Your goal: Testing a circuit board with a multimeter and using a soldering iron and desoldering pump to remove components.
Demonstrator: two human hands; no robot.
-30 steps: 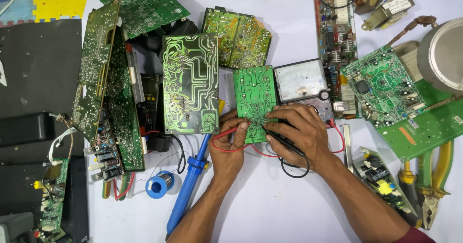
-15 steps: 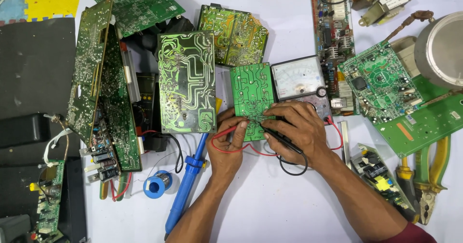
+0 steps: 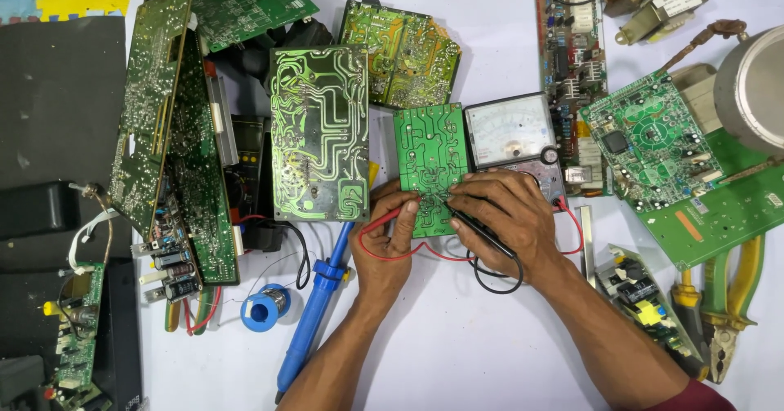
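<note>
A small green circuit board lies solder side up in the middle of the white table. My left hand pinches a red test probe whose tip touches the board's lower left part. My right hand grips a black test probe and presses its tip on the board's lower middle. Red and black leads loop below both hands. An analog multimeter with a white dial sits just right of the board, partly under my right hand.
A larger green board lies left of the small one. A blue soldering tool and a solder spool rest lower left. Several other boards ring the area; pliers and a metal pot stand right.
The view has shifted slightly. Both hands stay on the small board with the probes, their tips barely moved.
</note>
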